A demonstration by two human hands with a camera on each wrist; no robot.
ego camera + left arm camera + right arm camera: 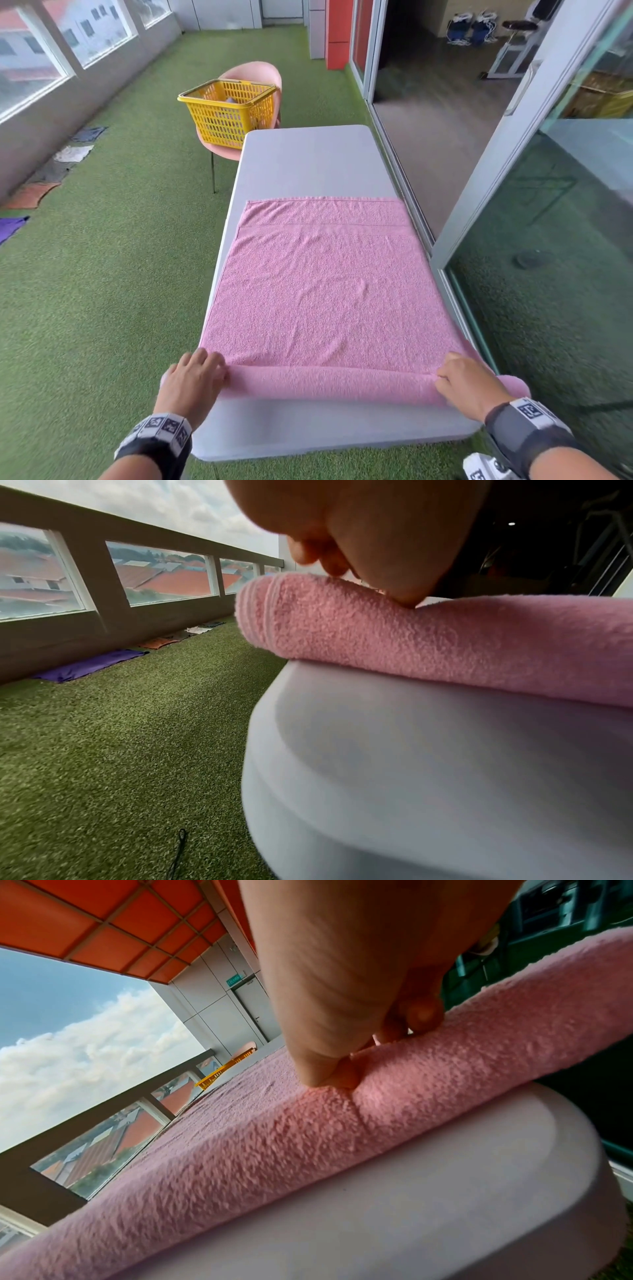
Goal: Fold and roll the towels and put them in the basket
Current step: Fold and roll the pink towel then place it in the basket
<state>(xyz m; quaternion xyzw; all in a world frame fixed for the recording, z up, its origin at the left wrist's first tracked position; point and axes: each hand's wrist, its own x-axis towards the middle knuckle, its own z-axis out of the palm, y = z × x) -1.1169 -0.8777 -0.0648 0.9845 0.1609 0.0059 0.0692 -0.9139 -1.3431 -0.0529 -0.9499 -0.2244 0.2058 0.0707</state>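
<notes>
A pink towel (322, 291) lies flat on the near half of a white table (308, 161). Its near edge is rolled into a low tube (329, 380) across the table's width. My left hand (195, 377) curls over the roll's left end, which sticks out past the table edge. In the left wrist view the thumb of the left hand (377, 534) presses into the roll (445, 647). My right hand (462, 380) grips the right end; the right wrist view shows the right hand (325, 988) pinching the roll (308, 1137). A yellow basket (226, 113) sits on a pink chair (253, 73) beyond the table's far left corner.
Green artificial turf covers the floor. Several cloths (73, 154) lie along the left wall, a purple one (10, 228) nearest. A glass sliding door frame (513, 171) runs close along the table's right side. The table's far half is bare.
</notes>
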